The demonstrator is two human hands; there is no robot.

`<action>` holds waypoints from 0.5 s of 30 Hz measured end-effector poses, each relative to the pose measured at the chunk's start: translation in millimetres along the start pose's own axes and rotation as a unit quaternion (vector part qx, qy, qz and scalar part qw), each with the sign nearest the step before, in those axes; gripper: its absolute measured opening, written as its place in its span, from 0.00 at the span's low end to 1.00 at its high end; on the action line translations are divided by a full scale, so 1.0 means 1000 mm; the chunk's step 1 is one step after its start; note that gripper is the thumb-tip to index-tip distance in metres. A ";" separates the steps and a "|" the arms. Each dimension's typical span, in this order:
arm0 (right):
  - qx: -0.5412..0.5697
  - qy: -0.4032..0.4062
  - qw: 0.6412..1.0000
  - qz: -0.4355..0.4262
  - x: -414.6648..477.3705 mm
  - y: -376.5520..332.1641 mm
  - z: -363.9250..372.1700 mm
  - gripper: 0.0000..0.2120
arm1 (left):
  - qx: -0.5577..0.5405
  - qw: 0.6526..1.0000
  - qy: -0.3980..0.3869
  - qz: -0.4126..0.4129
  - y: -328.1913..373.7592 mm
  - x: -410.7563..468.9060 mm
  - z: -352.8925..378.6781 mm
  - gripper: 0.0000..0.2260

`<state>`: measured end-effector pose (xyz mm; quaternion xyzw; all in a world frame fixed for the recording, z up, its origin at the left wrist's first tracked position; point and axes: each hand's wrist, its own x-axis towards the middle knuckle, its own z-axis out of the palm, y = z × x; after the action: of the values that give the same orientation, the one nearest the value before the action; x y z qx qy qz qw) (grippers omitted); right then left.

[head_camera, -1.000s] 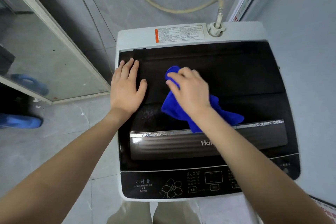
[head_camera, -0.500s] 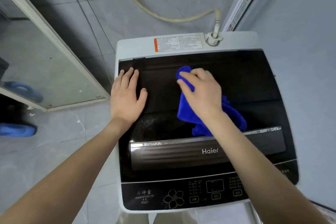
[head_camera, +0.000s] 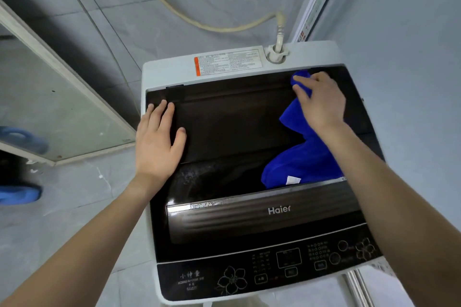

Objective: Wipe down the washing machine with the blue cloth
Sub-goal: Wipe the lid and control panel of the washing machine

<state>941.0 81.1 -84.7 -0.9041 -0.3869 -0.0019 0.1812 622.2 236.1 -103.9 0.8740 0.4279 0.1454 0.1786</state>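
The white top-loading washing machine has a dark glass lid and a black control panel at the front. My left hand rests flat on the lid's left side, fingers straight and pointing away from me. My right hand presses the blue cloth against the lid's far right corner, fingers stretched over it. The cloth trails back toward me from under that hand, and a small white tag shows at its near edge. Dusty specks mark the lid near its middle.
A cream water hose runs down the tiled wall to the inlet at the machine's back. A framed glass panel leans at the left. Blue slippers lie on the floor at far left. A wall stands close on the right.
My right hand has slid the blue cloth from the lid's middle to its far right corner. My left hand has stayed in place on the lid's left side.
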 end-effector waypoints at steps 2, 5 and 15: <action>-0.011 0.008 0.999 0.053 0.007 0.025 -0.008 0.17 | -0.001 1.000 0.002 -0.006 0.001 0.001 0.000 0.27; -0.008 0.026 0.992 0.124 0.001 0.052 -0.018 0.17 | 0.000 1.000 0.004 -0.012 0.001 0.002 0.000 0.27; 0.047 0.085 0.971 0.217 -0.093 0.098 -0.036 0.17 | -0.004 1.000 0.003 0.001 0.000 0.001 -0.002 0.25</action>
<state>949.1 -57.7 -96.2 -0.9536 -0.1641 -0.0208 0.2515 622.3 237.7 -102.2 0.8732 0.4271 0.1501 0.1808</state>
